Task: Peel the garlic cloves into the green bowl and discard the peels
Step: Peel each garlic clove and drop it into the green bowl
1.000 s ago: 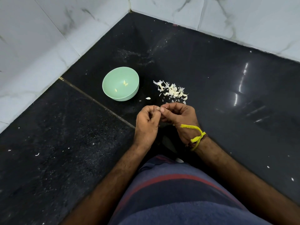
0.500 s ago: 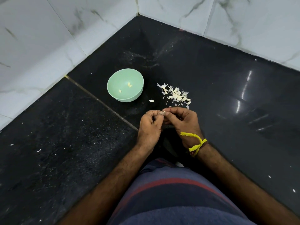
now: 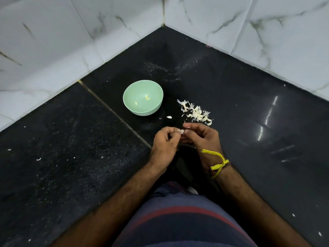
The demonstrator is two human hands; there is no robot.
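A small garlic clove (image 3: 182, 131) is pinched between the fingertips of my left hand (image 3: 164, 145) and my right hand (image 3: 203, 138), just above the black counter. Both hands have curled fingers. The green bowl (image 3: 135, 111) stands beyond my left hand and holds three peeled cloves (image 3: 147, 97). A heap of white garlic cloves and peels (image 3: 195, 113) lies right of the bowl, just past my right hand. One loose piece (image 3: 169, 117) lies between bowl and heap.
The black stone counter (image 3: 249, 104) meets white marble wall tiles (image 3: 53, 41) in a corner behind the bowl. A seam (image 3: 114, 113) crosses the counter left of my hands. White flecks are scattered about. A yellow thread (image 3: 217, 163) circles my right wrist.
My hands have stayed together on the clove, with the right fingers spread a little more. The camera has tilted, so the whole scene sits lower in the frame.
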